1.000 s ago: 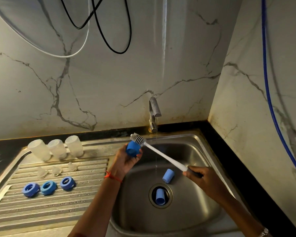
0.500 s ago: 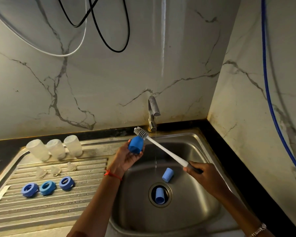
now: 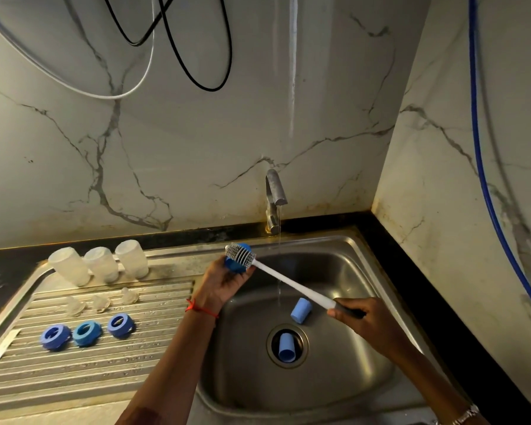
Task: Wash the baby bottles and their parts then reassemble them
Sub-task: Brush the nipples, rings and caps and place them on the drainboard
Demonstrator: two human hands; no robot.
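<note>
My left hand [image 3: 224, 283] grips a blue bottle cap [image 3: 234, 265] over the sink's left rim. My right hand [image 3: 365, 320] holds the dark handle of a white bottle brush [image 3: 288, 283], and its grey bristle head [image 3: 240, 254] lies across the cap. Two more blue caps are in the sink basin: one [image 3: 301, 311] lies near the water stream, the other [image 3: 286, 348] stands in the drain. On the draining board stand three clear bottles [image 3: 100, 265] upside down, three clear teats [image 3: 100, 303] and three blue collar rings [image 3: 86, 332].
The tap [image 3: 275, 197] runs a thin stream into the steel sink [image 3: 344, 271]. A black counter edge [image 3: 411, 271] borders the sink at the back and right. Marble walls meet close by at the right. Cables hang on the wall above.
The brush head has slid back over the blue cap, from beyond its far edge to lying across it. My left hand and the cap stayed almost still.
</note>
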